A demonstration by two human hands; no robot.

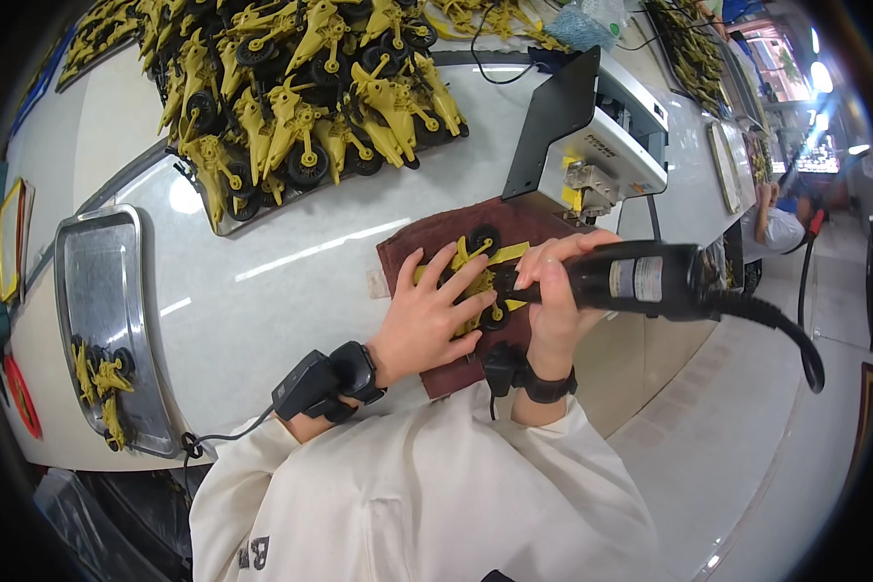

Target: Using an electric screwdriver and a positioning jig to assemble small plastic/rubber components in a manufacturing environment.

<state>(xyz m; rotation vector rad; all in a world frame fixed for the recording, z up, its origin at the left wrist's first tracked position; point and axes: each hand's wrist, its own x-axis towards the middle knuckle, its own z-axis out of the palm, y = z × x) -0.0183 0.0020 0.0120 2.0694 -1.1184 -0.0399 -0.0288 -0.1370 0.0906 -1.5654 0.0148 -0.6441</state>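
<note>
A yellow plastic toy motorcycle (471, 283) with black wheels lies on a dark red cloth (412, 242) in front of me. Over it, my left hand (427, 320) spreads its fingers and holds it down, covering much of its body. My right hand (556, 291) is wrapped round a black electric screwdriver (640, 281), which lies nearly level with its cord end to the right. The driver's tip reaches the toy's right side, but my fingers hide the exact contact.
A big pile of similar yellow toys (301, 107) fills the far side of the table. Left stands a metal tray (116, 291) with several toys. Right of the pile is a black-and-white box-shaped machine (601, 155). The driver's cord (786, 335) hangs at right. Another person (774, 228) sits far right.
</note>
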